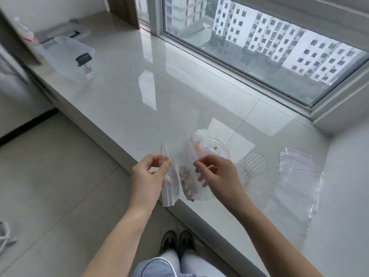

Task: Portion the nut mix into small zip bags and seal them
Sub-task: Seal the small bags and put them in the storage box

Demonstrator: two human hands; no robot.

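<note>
Bag with nuts is held upright at lower centre, its top pinched by left hand and right hand, equally near.

Two hands, two filled bags

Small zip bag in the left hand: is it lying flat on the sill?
No, the small zip bag hangs in the air, pinched by the left hand above the sill's edge.
</note>
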